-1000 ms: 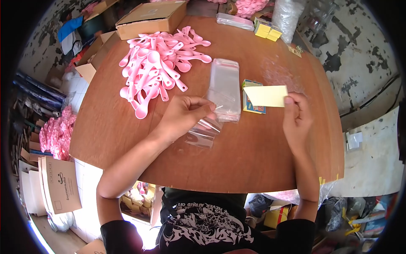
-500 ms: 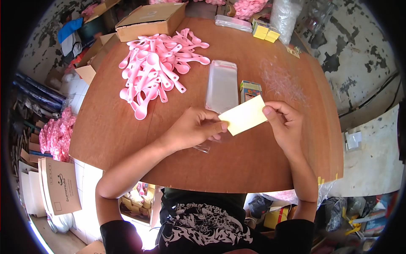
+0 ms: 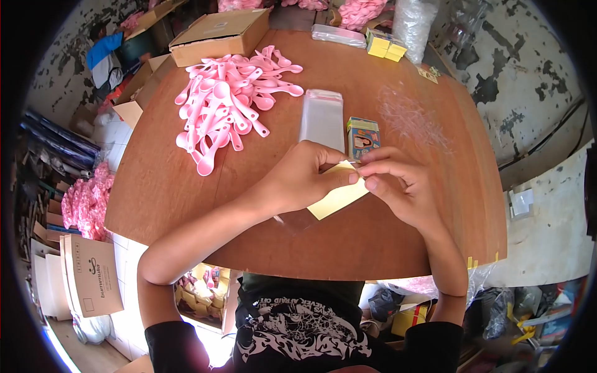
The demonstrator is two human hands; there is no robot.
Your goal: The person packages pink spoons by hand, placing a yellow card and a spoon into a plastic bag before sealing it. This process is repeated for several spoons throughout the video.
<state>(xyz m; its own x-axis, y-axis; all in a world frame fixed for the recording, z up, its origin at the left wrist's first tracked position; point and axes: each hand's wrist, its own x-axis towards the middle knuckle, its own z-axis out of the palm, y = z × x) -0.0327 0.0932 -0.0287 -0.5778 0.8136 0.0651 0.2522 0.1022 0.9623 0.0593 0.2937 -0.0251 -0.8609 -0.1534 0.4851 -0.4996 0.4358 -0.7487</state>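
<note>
Card (image 3: 334, 200) sits over the table (image 3: 385, 248), pinched in my left hand (image 3: 306, 177) — just one. My right hand (image 3: 407, 186) is narrow, fingertips at its upper corner; I can't tell if they grip. I count two bag stacks (image 3: 321, 118), one near card stack (image 3: 362, 140), spoons (image 3: 227, 102) beyond counting. Carton (image 3: 93, 276) reads "bumimulia" — shirt (image 3: 301, 336), "NEVER AFRAID".

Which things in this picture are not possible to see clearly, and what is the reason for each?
All in the head view:
What the right hand grips: its own fingers cover it.
Near end of the clear bag stack: behind the left hand.
Small print on the card pack: too small.
Spoons deep in the pink pile: under other spoons.
</note>
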